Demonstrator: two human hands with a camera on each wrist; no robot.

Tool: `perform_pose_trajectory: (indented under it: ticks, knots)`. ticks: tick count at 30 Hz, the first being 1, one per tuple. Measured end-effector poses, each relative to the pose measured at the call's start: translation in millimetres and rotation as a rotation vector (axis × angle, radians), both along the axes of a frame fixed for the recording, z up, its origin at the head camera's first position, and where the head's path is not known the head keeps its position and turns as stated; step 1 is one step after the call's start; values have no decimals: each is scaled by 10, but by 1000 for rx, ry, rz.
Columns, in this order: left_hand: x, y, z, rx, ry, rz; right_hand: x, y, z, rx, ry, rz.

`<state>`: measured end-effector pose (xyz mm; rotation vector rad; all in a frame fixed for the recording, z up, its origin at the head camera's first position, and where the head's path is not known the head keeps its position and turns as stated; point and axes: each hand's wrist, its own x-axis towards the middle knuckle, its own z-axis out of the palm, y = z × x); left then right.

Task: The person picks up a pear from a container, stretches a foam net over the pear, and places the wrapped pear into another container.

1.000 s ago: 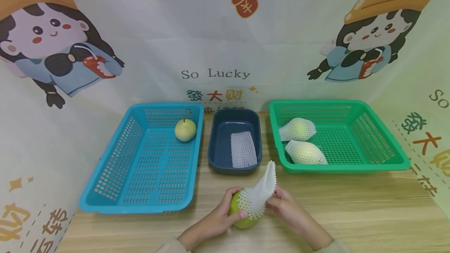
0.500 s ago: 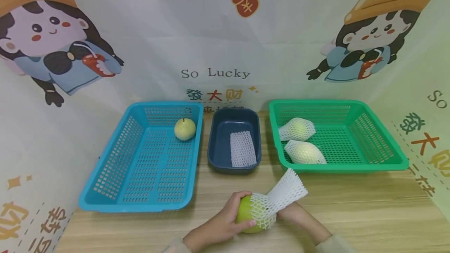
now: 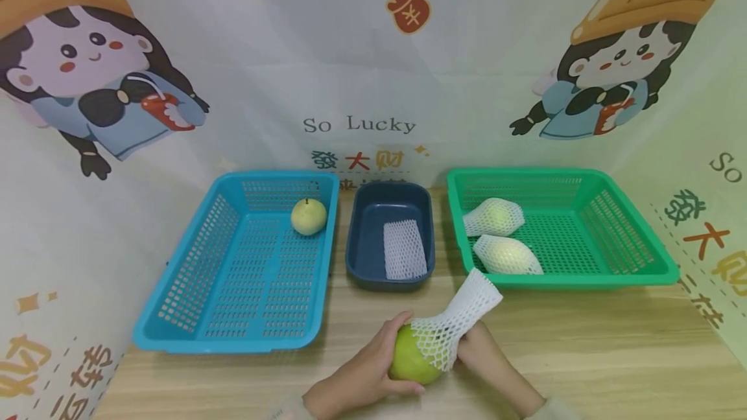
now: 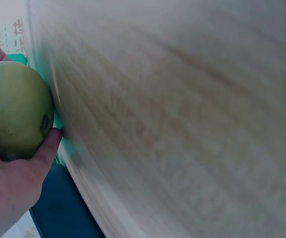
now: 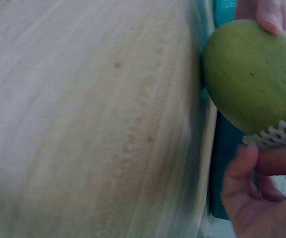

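In the head view, a green pear [image 3: 410,363] is held over the front of the table by my left hand [image 3: 363,368], thumb below and fingers above. A white foam net sleeve [image 3: 458,323] covers its right part, and the sleeve's loose end sticks up to the right. The right hand [image 3: 480,352] is at the sleeve's edge, partly hidden behind it. In the right wrist view, thumb and index finger pinch the net's rim [image 5: 277,136] against the bare pear [image 5: 254,74]. A dark hollow shows on the pear's end [image 4: 44,121] in the left wrist view.
A blue basket [image 3: 233,346] at left holds one yellowish pear [image 3: 308,216]. At the middle back, a dark blue bin [image 3: 367,212] contains a flat foam net [image 3: 405,249]. Two netted fruits [image 3: 508,255] lie in the green basket [image 3: 583,279] at right.
Both hands and the pear have shifted slightly right since the first frame. The sleeve's loose end has swung to the right, and the left thumb has moved off the net to below the pear.
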<state>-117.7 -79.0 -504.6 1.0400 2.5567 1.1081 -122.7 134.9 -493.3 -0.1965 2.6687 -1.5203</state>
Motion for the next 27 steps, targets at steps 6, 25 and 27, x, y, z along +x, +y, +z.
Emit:
perform_pose_trajectory:
  ticks: [6,25,27]
  knots:
    - [22,32,-9,5,14,43,59,-48,-11,106,94,-116]
    - [111,43,-4,8,24,248,383,-82,179,379,647,63]
    - [123,47,-1,2,26,269,372,-111,173,422,728,75]
